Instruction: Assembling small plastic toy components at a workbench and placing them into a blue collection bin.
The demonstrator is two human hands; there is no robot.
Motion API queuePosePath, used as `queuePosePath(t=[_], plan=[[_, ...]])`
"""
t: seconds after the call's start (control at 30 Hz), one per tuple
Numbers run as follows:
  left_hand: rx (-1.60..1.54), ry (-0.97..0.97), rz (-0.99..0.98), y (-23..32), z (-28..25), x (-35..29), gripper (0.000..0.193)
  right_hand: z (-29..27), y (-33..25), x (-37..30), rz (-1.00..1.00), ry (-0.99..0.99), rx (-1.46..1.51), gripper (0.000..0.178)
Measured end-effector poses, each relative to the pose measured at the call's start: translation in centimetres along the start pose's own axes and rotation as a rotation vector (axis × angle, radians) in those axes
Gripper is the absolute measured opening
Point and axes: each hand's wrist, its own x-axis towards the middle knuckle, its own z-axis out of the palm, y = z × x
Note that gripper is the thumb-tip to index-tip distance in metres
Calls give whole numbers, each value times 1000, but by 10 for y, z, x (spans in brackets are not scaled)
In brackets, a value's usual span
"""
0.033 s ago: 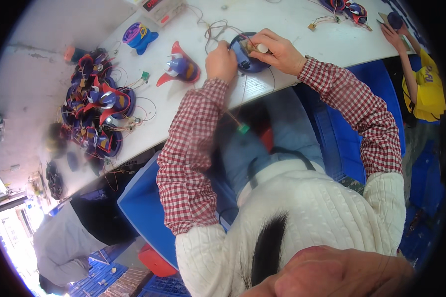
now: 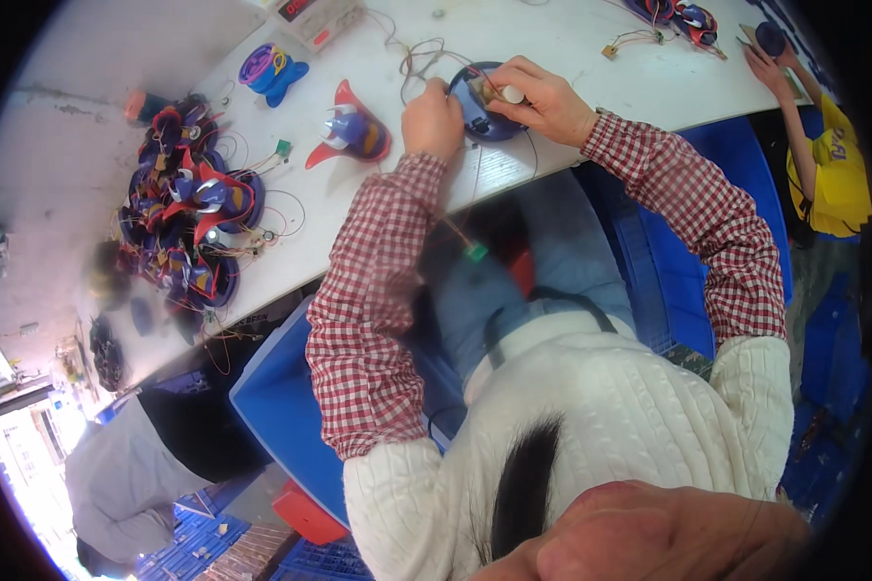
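A dark blue round shell (image 2: 489,124) lies near the table's front edge, with wires running from it. My left hand (image 2: 432,121) is closed at its left rim, the fingertips mostly hidden. Over its right side, my right hand (image 2: 545,105) pinches a small part with a white round end (image 2: 512,95); thin wires show beside the fingers. From the shell a wire hangs past the table edge to a small green circuit board (image 2: 475,253) above my lap. Left of my left hand sits a purple piece with red horn-like fins (image 2: 358,134).
Several wired purple-and-red assemblies (image 2: 203,198) are heaped at the left. A blue-and-purple spool-like piece (image 2: 271,73) and a white device with a red display (image 2: 318,19) stand farther back. Blue bins (image 2: 286,387) flank me. Another person's hand (image 2: 767,73) works at the far right.
My hands and the shell stay in the same place. The person in grey at the lower left has shifted slightly.
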Motion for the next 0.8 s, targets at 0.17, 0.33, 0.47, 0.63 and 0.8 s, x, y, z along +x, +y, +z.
queuePosePath(t=[0.17, 0.33, 0.47, 0.63, 0.8], plan=[[-2, 32, 8, -1, 0, 1, 21, -2, -7, 6, -7, -84, -72, 18], [-21, 29, 40, 1, 1, 1, 21, -8, -1, 18, 28, -198, -103, 21], [-33, -1, 71, 1, -3, 5, 22, -4, 10, 21, 47, -237, -105, 23], [-43, -67, 85, 5, -38, -9, 28, 5, 22, 23, 13, -164, 93, 27], [-308, 189, 11, 1, -111, -117, 12, -31, -72, -29, 156, 47, 205, 14]])
